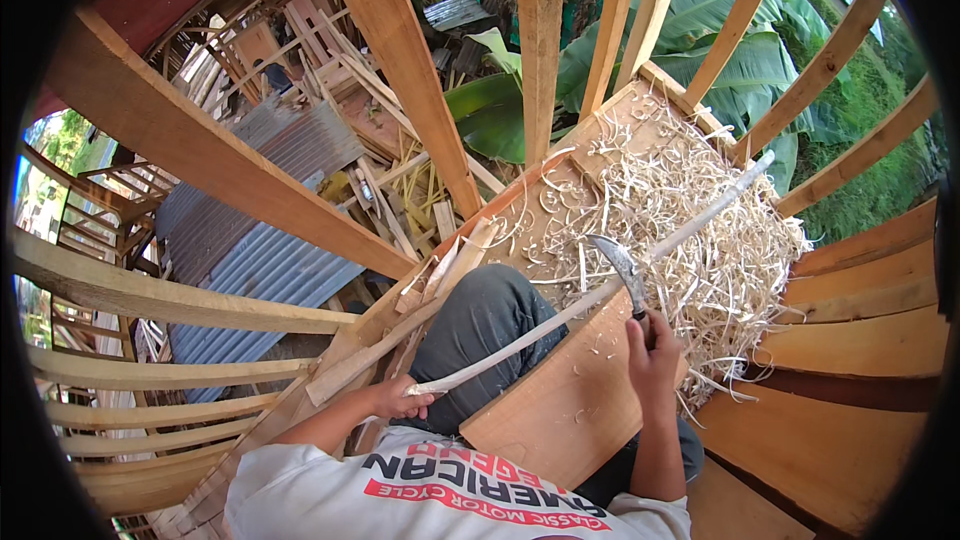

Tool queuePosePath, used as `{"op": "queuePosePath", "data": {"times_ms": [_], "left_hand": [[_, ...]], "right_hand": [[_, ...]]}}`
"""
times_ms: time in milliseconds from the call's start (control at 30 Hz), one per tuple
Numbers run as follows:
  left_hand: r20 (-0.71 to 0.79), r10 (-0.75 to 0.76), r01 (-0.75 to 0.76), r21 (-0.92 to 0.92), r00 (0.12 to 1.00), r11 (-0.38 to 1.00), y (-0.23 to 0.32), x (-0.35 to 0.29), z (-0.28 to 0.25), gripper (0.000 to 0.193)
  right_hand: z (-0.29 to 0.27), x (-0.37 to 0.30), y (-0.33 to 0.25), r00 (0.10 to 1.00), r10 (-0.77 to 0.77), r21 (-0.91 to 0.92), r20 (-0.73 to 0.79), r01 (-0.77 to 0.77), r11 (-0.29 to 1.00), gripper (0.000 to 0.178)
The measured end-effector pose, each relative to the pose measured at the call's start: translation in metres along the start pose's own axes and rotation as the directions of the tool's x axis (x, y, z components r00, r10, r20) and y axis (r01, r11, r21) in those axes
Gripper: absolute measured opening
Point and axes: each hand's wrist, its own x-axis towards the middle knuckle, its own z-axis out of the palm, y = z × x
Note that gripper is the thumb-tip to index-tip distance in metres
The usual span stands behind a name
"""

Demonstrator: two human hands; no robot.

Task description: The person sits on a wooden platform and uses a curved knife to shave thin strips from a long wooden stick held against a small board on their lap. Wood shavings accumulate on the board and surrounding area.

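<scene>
Stick [520, 341] looks pale and stripped along its visible length, shavings [740, 285] heaped under its far half; bulk removal seems well along, finishing left can't tell. It slants past the knee [480, 315]. Left hand [396, 398] closed round near end; right hand [656, 345] grips curved knife [622, 262], blade at mid-length, contact unclear.

A long, slender peeled stick [580, 306], pale and whitish with a gentle bend, slants from the left hand [400, 398], closed around its near end, up to the right, its far end over the heap of shavings [730, 270]. A sickle-shaped knife [622, 265], its curved grey blade worn-looking, crosses the stick near its middle, dark handle in the right hand [655, 340], hooked tip pointing left; blade contact is unclear.
</scene>
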Motion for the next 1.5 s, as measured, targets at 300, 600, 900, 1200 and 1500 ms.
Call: {"op": "queuePosePath", "data": {"times_ms": [300,600,900,1200,1500], "left_hand": [[0.075,-0.058,0.059,-0.015,0.995,0.998,0.038,-0.001,0.001,0.045],[0.145,-0.045,0.062,-0.109,0.988,0.992,0.031,0.01,-0.003,0.043],[0.198,-0.065,0.105,-0.2,0.978,0.974,0.026,0.009,-0.011,0.042],[0.139,-0.053,0.082,-0.209,0.989,0.974,0.031,0.009,-0.006,0.049],[0.139,-0.076,0.098,-0.158,0.987,0.983,0.037,0.007,-0.006,0.053]], "right_hand": [[-0.01,-0.011,0.001,0.974,-0.167,-0.121,0.155,0.187,0.975,0.017],[-0.01,-0.002,0.026,0.996,0.039,-0.006,-0.078,-0.039,0.999,0.021],[-0.039,-0.004,0.035,0.883,0.055,0.347,0.466,-0.24,0.907,0.015],[-0.054,0.001,0.037,0.905,0.116,0.361,0.41,-0.278,0.89,0.014],[-0.064,0.003,0.027,0.905,0.296,0.444,0.304,-0.41,0.797,0.021]]}}
